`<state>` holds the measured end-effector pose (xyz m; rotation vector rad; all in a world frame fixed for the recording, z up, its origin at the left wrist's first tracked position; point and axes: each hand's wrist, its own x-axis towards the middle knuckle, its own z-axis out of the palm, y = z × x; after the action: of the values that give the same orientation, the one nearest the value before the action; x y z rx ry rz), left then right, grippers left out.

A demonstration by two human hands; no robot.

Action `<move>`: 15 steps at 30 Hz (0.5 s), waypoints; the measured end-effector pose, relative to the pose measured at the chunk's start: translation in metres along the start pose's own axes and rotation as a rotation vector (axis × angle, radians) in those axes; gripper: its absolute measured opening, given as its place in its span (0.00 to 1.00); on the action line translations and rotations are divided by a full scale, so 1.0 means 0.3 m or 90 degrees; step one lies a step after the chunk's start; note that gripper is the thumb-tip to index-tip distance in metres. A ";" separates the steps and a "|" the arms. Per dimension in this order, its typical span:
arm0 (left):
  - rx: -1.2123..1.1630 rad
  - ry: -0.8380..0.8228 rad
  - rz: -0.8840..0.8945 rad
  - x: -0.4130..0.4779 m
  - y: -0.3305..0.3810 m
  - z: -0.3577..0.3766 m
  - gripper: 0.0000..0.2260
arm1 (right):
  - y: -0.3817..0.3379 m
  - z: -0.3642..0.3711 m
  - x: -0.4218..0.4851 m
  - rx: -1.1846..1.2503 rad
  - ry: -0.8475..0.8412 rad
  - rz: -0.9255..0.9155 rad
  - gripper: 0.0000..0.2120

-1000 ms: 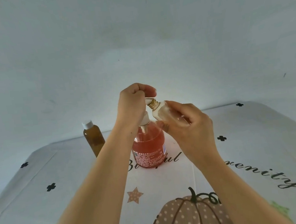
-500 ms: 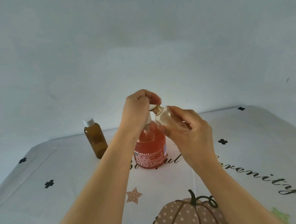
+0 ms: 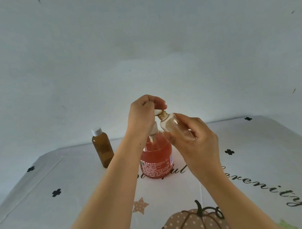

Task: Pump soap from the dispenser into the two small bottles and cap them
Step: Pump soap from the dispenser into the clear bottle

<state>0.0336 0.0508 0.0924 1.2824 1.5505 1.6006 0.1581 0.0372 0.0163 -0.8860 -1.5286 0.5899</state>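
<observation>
The right hand (image 3: 196,144) gripped the clear bottle (image 3: 175,127), tilted so its neck met the spout of the dispenser (image 3: 157,160). The fingers of the left hand (image 3: 142,114) curled over its pump head, ready to press.

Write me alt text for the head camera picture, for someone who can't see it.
The left hand grips the top of a pink soap dispenser while the right hand tilts a small clear bottle, its open neck at the spout. A capped brown bottle stands left of them on a white cloth printed with a pumpkin.
</observation>
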 end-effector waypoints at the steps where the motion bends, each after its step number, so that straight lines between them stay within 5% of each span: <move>1: -0.002 0.003 0.004 0.000 -0.001 0.003 0.18 | 0.000 -0.001 0.000 -0.001 0.002 -0.005 0.27; 15: 0.020 0.000 0.031 -0.010 -0.048 0.008 0.15 | 0.022 0.005 -0.007 -0.020 -0.004 -0.001 0.25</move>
<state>0.0339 0.0515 0.0776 1.3468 1.5616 1.6109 0.1581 0.0394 0.0096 -0.9085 -1.5475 0.5689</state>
